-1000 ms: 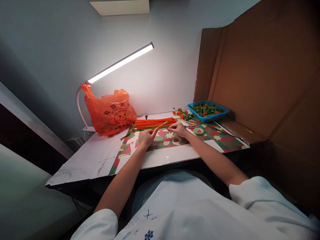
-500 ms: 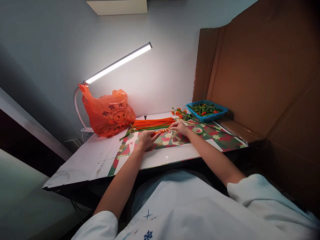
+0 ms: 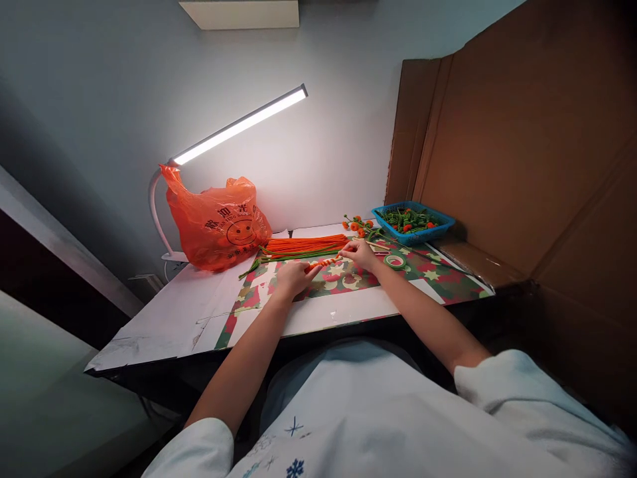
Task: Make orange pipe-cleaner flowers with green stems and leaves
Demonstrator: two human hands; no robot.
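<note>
An orange pipe cleaner (image 3: 326,263), coiled in a spiral around a thin pale stick, stretches between my two hands above the patterned mat (image 3: 348,282). My left hand (image 3: 293,275) is closed on its left end. The fingertips of my right hand (image 3: 359,253) pinch the other end. Just behind my hands lies a row of straight orange pipe cleaners (image 3: 303,245), with green pipe cleaners (image 3: 293,256) along its near side. A roll of green tape (image 3: 395,262) rests beside my right wrist.
An orange plastic bag (image 3: 219,226) stands at the back left by a lit lamp (image 3: 243,125). Orange flowers (image 3: 357,227) lie at the back, near a blue basket (image 3: 438,230) of green stems and orange blooms. A cardboard sheet (image 3: 507,146) rises at the right.
The view has shifted slightly. Both hands keep hold of the coiled pipe cleaner in nearly the same place, and the fingers of my right hand have moved a little.
</note>
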